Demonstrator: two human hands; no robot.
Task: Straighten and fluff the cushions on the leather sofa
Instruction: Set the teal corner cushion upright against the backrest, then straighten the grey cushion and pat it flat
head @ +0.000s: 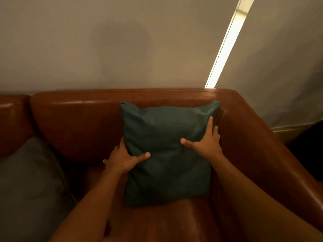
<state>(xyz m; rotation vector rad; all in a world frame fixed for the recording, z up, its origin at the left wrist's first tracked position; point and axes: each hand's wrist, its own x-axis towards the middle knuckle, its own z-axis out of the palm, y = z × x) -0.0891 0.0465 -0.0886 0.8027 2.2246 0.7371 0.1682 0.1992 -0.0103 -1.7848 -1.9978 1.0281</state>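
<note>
A dark teal square cushion (164, 126) stands upright in the right corner of the brown leather sofa (78, 119), leaning on the backrest. My left hand (123, 158) grips its left edge, thumb pressed into the front and fingers behind. On the right edge my right hand (206, 142) holds the cushion the same way, thumb on the front face. A second cushion (29, 180), grey-blue, lies at the far left on the seat.
The sofa's right armrest (265, 151) runs down the right side close to my right arm. Behind the sofa hang pale blinds (122, 49) with a bright gap (225, 44) between them. A dark object (309, 145) sits beyond the armrest.
</note>
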